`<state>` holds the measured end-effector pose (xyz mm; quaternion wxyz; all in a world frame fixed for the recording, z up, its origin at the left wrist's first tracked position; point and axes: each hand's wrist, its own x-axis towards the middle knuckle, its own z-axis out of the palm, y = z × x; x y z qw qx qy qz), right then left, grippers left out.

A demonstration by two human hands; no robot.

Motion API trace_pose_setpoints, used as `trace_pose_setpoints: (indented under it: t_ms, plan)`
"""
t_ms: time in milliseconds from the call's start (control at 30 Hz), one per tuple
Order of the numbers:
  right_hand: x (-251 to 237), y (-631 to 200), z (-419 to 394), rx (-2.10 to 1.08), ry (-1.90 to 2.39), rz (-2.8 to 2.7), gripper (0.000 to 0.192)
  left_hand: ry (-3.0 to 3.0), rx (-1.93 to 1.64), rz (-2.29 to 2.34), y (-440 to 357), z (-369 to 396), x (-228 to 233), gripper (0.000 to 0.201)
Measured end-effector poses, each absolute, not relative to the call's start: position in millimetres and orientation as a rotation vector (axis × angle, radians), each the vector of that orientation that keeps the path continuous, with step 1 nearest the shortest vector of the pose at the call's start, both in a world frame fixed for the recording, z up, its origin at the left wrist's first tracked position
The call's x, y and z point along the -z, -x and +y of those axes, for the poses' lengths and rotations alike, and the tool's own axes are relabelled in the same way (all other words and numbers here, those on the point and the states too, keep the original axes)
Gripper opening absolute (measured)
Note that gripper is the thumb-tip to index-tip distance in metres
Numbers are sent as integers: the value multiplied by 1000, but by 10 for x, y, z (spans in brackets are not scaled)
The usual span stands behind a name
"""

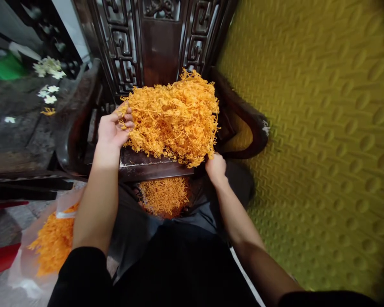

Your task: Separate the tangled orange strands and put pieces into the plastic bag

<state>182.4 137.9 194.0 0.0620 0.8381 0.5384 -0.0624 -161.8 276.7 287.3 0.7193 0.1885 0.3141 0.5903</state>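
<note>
gently is how we judge this step is best done: we have a big tangled mound of orange strands [174, 119] heaped on the dark wooden chair seat [147, 164] between our two hands, and the strands look thin and brittle, so pulling hard at one edge would likely snap them or drag the whole clump off the front lip.

our left hand [113, 128] is at the mound's left edge, fingers curled and pinching a few strands between thumb and fingertips. our right hand [216, 168] sits at the lower right corner of the mound, closed in a loose fist under its edge; we cannot tell exactly what it grips, since the strands cover the fingertips.

to do it well, we judge, we should lift small tufts with the left hand while the right steadies the mass, and keep the work over the seat.

the mound has no clear front or point; its long axis runs roughly from one hand to the other, across the seat, with loose ends sticking out all round.

below our hands, a smaller orange pile [164, 196] lies between our knees, and a clear bag of the same strands [53, 243] rests on the floor beyond our left forearm.
</note>
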Motion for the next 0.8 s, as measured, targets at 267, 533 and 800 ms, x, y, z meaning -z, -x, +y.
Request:
trace_pose_setpoints:
  t_ms: [267,533,800]
  plan:
    - [-2620,-1860,906,-351,-3261,2561,34,-629,-1144,759,1539,2526,-2881,42]
    - [-2798,-1261,2206,-112,-1931,3554,35,-929,-1083,979,1368,2155,-2887,43]
    - [-2475,-1501,3882,418,-1972,3450,33,-1401,-1251,1177,1249,1862,-2891,23]
